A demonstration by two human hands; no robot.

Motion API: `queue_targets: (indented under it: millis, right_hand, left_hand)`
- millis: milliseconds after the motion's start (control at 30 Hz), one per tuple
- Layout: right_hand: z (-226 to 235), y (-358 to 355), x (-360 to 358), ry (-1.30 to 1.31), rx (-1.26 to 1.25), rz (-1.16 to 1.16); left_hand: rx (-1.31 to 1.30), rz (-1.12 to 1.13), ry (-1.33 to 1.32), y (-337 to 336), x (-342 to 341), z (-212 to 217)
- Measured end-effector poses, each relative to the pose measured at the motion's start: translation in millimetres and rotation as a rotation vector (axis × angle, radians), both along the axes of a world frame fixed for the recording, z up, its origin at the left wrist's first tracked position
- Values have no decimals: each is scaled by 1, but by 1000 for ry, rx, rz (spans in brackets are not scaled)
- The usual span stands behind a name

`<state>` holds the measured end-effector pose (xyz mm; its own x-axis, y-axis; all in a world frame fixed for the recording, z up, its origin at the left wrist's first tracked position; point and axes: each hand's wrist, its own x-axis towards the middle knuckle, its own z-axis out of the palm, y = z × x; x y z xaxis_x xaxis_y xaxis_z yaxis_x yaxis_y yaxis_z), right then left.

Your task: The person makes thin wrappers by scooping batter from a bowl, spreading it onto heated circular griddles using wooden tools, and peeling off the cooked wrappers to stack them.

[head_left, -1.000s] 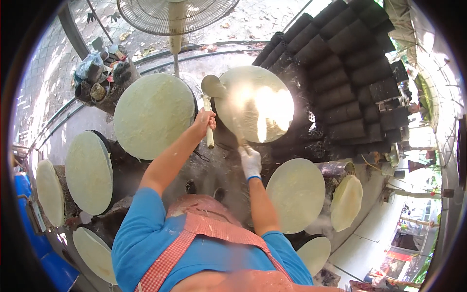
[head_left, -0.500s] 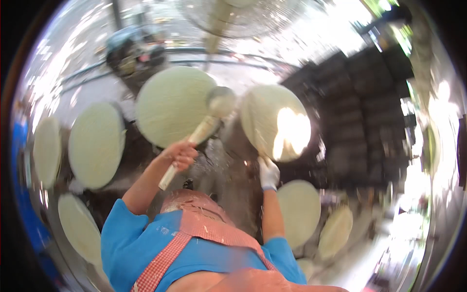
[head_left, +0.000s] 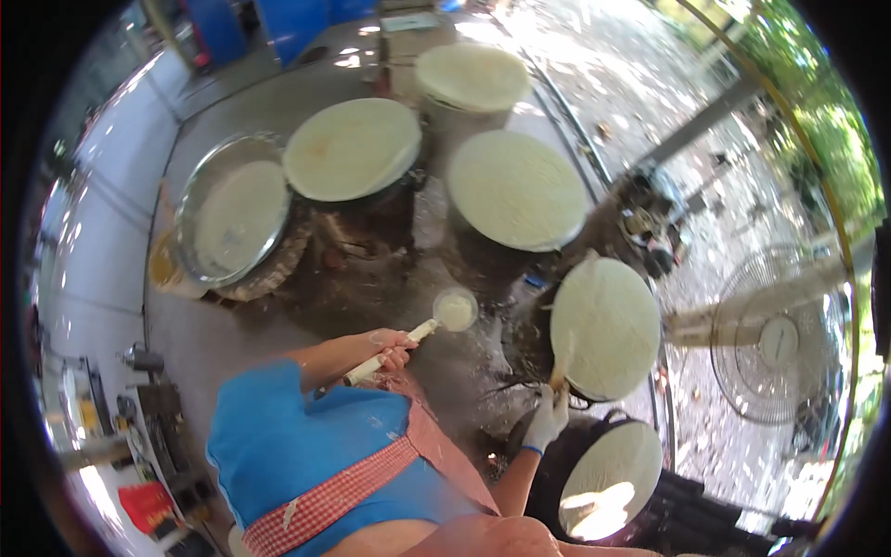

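Your bare left hand [head_left: 388,350] is wrapped around a long-handled ladle [head_left: 424,330], its bowl [head_left: 456,311] held above the floor [head_left: 343,311]. Your white-gloved right hand [head_left: 548,420] grips a brown tool [head_left: 558,379] at the near edge of a pale round [head_left: 608,325]; beyond its far edge stands a fan [head_left: 780,345].

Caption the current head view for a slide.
Left hand holding a ladle, gloved right hand holding a slim tool over a pale disc.
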<state>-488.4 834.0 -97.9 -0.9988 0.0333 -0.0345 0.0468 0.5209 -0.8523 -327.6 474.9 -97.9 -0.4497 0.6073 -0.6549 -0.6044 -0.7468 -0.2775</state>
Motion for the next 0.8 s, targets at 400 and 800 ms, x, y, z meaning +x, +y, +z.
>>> queue_targets:
  millis: [400, 800]
  right_hand:
    - [18, -297, 53, 172, 749, 656]
    - [-20, -598, 64, 804, 886, 1348]
  left_hand:
    - [-142, 730, -18, -120, 222, 9]
    - [-135, 898, -103, -222, 329, 0]
